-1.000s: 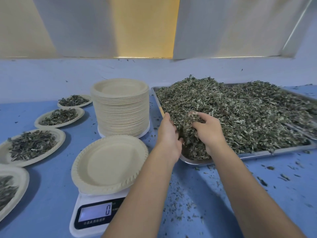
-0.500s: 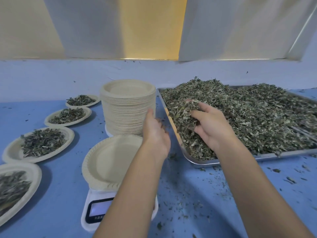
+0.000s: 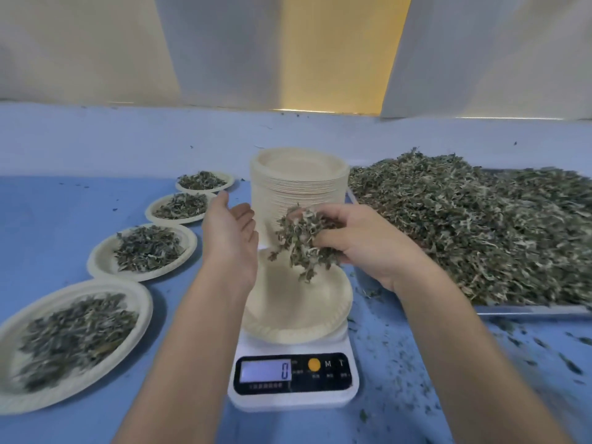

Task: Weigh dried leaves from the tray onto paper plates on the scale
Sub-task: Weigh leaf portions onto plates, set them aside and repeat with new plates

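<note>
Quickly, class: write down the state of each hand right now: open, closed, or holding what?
Left hand: open, holding nothing.
Right hand: closed round a clump of dried leaves, above the paper plate on the scale.

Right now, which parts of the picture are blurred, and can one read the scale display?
Head view, lower corners: motion blur smears the nearest filled plate and the loose crumbs on the table. Head view, centre: the scale display is sharp, free of glare, and reads 0; the handful of leaves in the right hand is fairly sharp.
</note>
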{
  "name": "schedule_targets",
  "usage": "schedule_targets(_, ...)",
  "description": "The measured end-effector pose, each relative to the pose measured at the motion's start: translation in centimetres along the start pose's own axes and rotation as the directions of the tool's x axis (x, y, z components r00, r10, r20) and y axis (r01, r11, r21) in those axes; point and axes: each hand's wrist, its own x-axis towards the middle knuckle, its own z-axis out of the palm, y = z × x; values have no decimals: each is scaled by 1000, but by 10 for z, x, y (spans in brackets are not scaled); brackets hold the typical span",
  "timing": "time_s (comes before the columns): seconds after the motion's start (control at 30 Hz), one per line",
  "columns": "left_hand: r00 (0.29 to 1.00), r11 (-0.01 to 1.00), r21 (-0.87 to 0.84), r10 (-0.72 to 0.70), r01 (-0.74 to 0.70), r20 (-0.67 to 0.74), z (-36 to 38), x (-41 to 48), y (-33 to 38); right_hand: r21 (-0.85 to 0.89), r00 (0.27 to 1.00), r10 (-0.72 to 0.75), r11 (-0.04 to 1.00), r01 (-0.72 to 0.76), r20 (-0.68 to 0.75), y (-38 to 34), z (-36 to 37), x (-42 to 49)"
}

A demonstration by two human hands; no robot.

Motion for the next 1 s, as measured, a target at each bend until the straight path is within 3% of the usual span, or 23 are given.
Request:
schedule_targets(0.07,998,999,24,47,-46,-42,-5,2,2,-351,998,-54,935,56,17,0,9,1)
schedule_targets(0.13,993,995,43,88,-85,-77,-8,2,4,-551,998,-62,832,64,22,1,17,2)
schedule_targets(0.4,992,995,25,98,-96,-77,-6,0,5,-698,973,57,705,121,226,7,32,-1)
schedule_targets(0.47,992,995,29,100,-98,-77,-7,0,5,-692,961,80,709,131,264,7,33,-1)
schedule_targets(0.67,990,994,24,112,-110,-85,-8,-2,8,-616,983,-6,779,120,184,2,26,-3)
schedule_targets(1.0,994,996,17,83,-82,-75,-7,-4,7,-363,979,-142,928,81,-146,8,22,2)
